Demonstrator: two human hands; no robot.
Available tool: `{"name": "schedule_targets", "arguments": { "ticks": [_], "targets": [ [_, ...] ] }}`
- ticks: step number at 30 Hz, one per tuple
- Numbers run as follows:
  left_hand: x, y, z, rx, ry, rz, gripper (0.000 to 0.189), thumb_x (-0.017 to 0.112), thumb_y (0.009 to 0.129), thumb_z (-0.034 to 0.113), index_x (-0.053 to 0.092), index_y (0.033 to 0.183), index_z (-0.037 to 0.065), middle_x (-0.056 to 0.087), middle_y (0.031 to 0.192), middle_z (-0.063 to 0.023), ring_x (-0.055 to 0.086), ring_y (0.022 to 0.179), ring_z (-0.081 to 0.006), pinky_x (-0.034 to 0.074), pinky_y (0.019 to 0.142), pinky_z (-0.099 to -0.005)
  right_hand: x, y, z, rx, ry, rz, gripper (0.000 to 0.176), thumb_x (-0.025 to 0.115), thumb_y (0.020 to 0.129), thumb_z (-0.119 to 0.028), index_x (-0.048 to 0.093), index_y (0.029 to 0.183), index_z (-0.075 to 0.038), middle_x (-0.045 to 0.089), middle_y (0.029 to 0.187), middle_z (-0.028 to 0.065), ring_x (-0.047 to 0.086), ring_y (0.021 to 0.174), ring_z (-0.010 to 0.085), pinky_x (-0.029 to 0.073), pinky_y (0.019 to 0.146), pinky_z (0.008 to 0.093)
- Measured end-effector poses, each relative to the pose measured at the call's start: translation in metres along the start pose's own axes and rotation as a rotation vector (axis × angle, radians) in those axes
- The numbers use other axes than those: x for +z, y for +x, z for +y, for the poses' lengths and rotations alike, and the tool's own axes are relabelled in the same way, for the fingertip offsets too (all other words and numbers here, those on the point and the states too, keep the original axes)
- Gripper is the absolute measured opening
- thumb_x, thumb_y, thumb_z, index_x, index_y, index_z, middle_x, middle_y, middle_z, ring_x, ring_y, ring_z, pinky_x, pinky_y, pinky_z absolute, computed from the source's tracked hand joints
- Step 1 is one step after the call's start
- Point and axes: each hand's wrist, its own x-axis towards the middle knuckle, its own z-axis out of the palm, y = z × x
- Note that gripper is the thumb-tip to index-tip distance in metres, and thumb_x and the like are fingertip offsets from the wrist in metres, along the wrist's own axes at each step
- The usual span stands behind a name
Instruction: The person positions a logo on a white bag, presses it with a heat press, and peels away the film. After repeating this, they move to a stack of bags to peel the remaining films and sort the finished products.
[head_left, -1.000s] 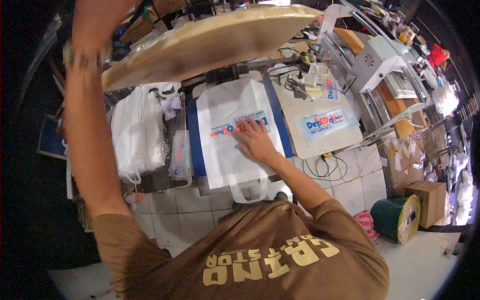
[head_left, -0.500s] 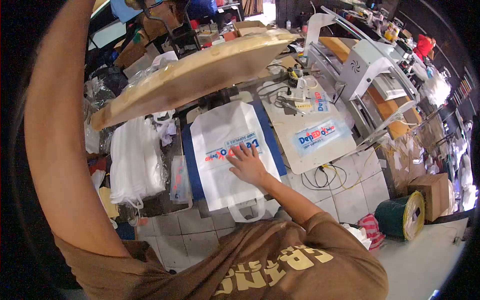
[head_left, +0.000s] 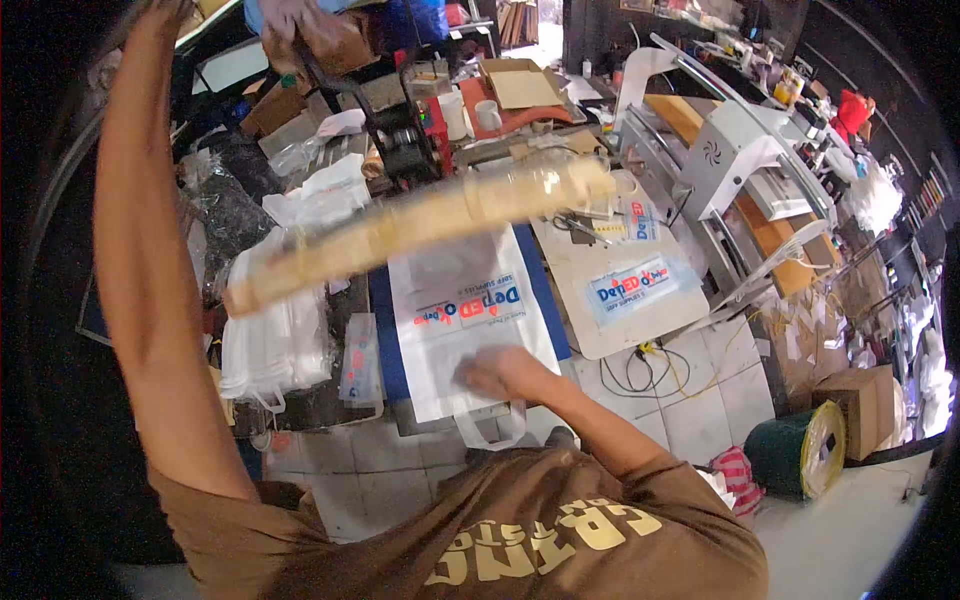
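A white bag [head_left: 420, 382] with blue and red print lies on a blue board [head_left: 545, 300]. My right hand [head_left: 505, 375] is over its lower part, near the clear strap handle, fingers drawn in and blurred; whether it touches the bag is unclear. The large flat press plate [head_left: 420, 225], with a cream wrapped edge, hangs over the bag's upper end, blurred. My left arm is raised along the left side, and my left hand [head_left: 162, 12] is at the top edge, mostly cut off, so its hold is hidden.
A stack of white bags [head_left: 270, 350] lies left of the board. To the right, a pale board [head_left: 615, 335] carries printed film sheets, scissors and cables. Beyond it is a grey-white machine [head_left: 735, 145]. A green spool [head_left: 790, 450] and a cardboard box [head_left: 860, 405] are at the lower right.
The press plate has come down and nearer over the bag. My right hand has slid down off the print, and its spread fingers have drawn in. My left arm has shifted.
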Motion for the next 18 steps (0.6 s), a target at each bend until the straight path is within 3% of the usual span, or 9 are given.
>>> {"name": "schedule_targets", "arguments": {
  "ticks": [2,3,5,6,8,9,10,14,18],
  "targets": [
    [-0.036,-0.059,0.055,-0.257,0.245,0.023,0.106,0.081,0.077,0.056,0.032,0.154,0.004,0.039,0.155,-0.0219,0.042,0.14,-0.0419,0.04,0.112,-0.0526,-0.059,-0.021,-0.084,-0.118,0.163,0.029,0.027,0.061,0.092,-0.028,0.068,0.079,-0.006,0.064,0.077,0.0133,0.063,0.072,0.0362,0.051,0.065,0.0473],
    [-0.045,-0.093,0.025,0.091,0.017,0.103,0.048,0.081,0.082,0.026,0.067,0.121,0.003,0.068,0.121,-0.0118,0.064,0.111,-0.0248,0.048,0.098,-0.036,-0.083,-0.028,-0.116,-0.174,0.201,0.052,0.029,0.061,0.093,-0.029,0.068,0.077,-0.006,0.063,0.074,0.0132,0.062,0.068,0.0364,0.05,0.061,0.0477],
    [-0.081,-0.178,0.102,0.211,-0.098,0.075,0.061,0.089,0.068,0.029,0.065,0.117,0.001,0.066,0.12,-0.0109,0.062,0.113,-0.0232,0.047,0.1,-0.036,-0.118,-0.048,-0.144,-0.346,0.008,0.213,0.028,0.076,0.085,-0.023,0.062,0.068,-0.005,0.056,0.063,0.007,0.055,0.05,0.0269,0.041,0.045,0.0367],
    [-0.084,-0.213,0.113,0.286,-0.245,0.046,0.062,0.091,0.064,0.028,0.064,0.113,0.001,0.067,0.114,-0.0105,0.062,0.107,-0.0243,0.049,0.095,-0.0379,-0.135,-0.057,-0.147,-0.444,-0.022,0.375,0.029,0.077,0.084,-0.025,0.062,0.069,-0.005,0.055,0.061,0.0062,0.053,0.048,0.0256,0.04,0.045,0.0359],
    [-0.112,-0.274,0.175,-0.009,-0.297,-0.247,0.042,0.09,0.063,0.028,0.067,0.091,0.006,0.065,0.091,-0.0085,0.063,0.079,-0.0278,0.048,0.071,-0.0409,-0.155,-0.06,-0.157,-0.554,-0.058,0.542,0.031,0.078,0.083,-0.026,0.062,0.069,-0.005,0.053,0.059,0.0053,0.052,0.047,0.0244,0.04,0.045,0.0351],
    [-0.107,-0.297,0.178,0.196,-0.31,-0.187,0.039,0.088,0.062,0.03,0.071,0.093,0.015,0.065,0.094,-0.0074,0.06,0.069,-0.0257,0.045,0.059,-0.0388,-0.16,-0.059,-0.163,-0.469,0.036,0.719,0.031,0.078,0.084,-0.028,0.062,0.072,-0.004,0.056,0.063,0.0065,0.054,0.052,0.0253,0.043,0.05,0.0351],
    [-0.101,-0.322,0.186,0.126,-0.502,-0.257,0.03,0.087,0.065,0.03,0.07,0.084,0.014,0.064,0.088,-0.0076,0.06,0.066,-0.0243,0.046,0.056,-0.0382,-0.164,-0.058,-0.169,-0.378,0.134,0.886,0.032,0.077,0.084,-0.03,0.063,0.075,-0.003,0.058,0.067,0.0076,0.057,0.057,0.0262,0.045,0.055,0.0351],
    [-0.045,-0.414,0.221,-0.232,-0.954,-0.783,0.026,0.082,0.07,0.03,0.07,0.076,0.008,0.066,0.083,-0.0083,0.065,0.067,-0.0265,0.051,0.059,-0.0419,-0.143,-0.017,-0.188,-0.352,0.095,0.381,0.042,0.069,0.09,-0.039,0.063,0.107,-0.001,0.064,0.096,0.0147,0.062,0.085,0.0343,0.049,0.076,0.042],
    [-0.007,-0.486,0.225,-0.049,-0.827,-0.511,0.027,0.08,0.069,0.032,0.071,0.078,0.008,0.069,0.083,-0.0077,0.067,0.067,-0.0287,0.053,0.059,-0.0416,-0.061,-0.024,-0.163,-0.196,0.071,0.046,0.058,0.066,0.092,-0.044,0.056,0.129,-0.001,0.062,0.111,0.0176,0.062,0.097,0.0393,0.05,0.084,0.0453]
  ]
}}
